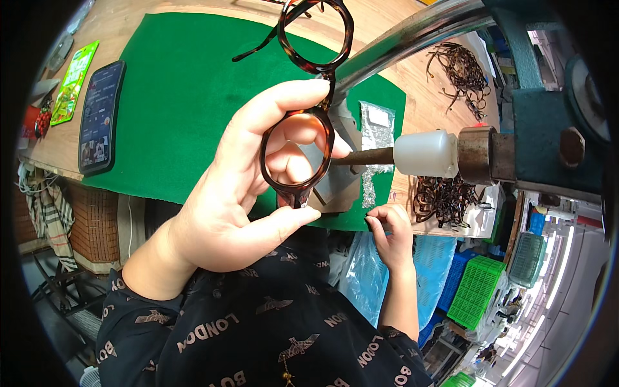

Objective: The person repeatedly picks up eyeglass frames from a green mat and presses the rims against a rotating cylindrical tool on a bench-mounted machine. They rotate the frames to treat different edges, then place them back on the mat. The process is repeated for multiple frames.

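Tortoiseshell plastic glasses frame (pixel 303 97) is pinched by left hand (pixel 238 193) fingers against white-tipped machine spindle (pixel 422 153); right hand (pixel 390 229), fingers curled on nothing, touches the worktop's (pixel 161 19) front edge. Polishing step judged underway; steady rim pressure needed next.

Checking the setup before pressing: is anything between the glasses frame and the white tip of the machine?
Nothing visible. The left hand holds the frame just left of the rod that leads to the white tip.

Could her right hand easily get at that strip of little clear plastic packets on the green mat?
Probably yes: the right hand rests at the green mat's near edge, empty, just below the clear packet strip, with nothing between them.
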{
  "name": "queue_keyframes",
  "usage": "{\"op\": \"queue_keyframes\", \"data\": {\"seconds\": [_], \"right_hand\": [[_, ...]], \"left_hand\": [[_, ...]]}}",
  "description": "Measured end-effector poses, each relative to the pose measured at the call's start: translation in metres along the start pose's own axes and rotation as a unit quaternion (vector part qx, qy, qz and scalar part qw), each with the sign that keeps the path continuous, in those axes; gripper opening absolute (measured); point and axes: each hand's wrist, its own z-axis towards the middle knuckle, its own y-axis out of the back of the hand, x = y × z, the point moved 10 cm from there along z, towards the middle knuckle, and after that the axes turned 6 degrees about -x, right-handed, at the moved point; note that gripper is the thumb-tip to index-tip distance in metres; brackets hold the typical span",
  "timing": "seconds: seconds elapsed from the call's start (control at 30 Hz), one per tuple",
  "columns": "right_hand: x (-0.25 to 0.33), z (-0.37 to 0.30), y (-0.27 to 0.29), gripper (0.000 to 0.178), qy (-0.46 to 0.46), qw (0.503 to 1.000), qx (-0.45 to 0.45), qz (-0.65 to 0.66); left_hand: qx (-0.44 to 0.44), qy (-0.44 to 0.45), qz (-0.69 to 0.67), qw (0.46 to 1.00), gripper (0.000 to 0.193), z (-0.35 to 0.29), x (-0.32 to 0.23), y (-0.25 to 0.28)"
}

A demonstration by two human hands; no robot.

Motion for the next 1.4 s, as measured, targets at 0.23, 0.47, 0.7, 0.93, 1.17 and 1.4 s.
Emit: {"op": "queue_keyframes", "data": {"seconds": [0.23, 0.47, 0.7, 0.93, 1.17, 1.4], "right_hand": [[0.016, 0.007, -0.006, 0.01, 0.065, 0.996, 0.018, -0.053], [-0.001, 0.005, -0.001, 0.013, -0.003, 0.999, 0.003, 0.032], [0.015, 0.01, -0.005, 0.011, 0.01, 0.999, 0.025, -0.032], [0.049, 0.012, -0.009, 0.005, 0.004, 0.996, 0.059, -0.067], [0.152, 0.033, 0.014, 0.01, 0.141, 0.931, 0.019, 0.336], [0.166, 0.04, 0.016, 0.007, 0.204, 0.943, -0.008, 0.264]], "left_hand": [[0.012, -0.003, 0.013, 1.0, 0.087, -0.002, 0.001, -0.004], [0.009, 0.0, 0.028, 1.0, 0.086, -0.001, 0.003, -0.004], [0.031, -0.011, 0.076, 0.997, 0.082, -0.005, 0.006, -0.008], [0.056, 0.05, 0.018, 0.997, 0.083, -0.012, 0.021, -0.02], [0.09, 0.042, 0.007, 0.995, 0.079, -0.017, 0.013, -0.034], [0.055, -0.102, 0.138, 0.984, 0.072, -0.015, -0.008, -0.03]]}}
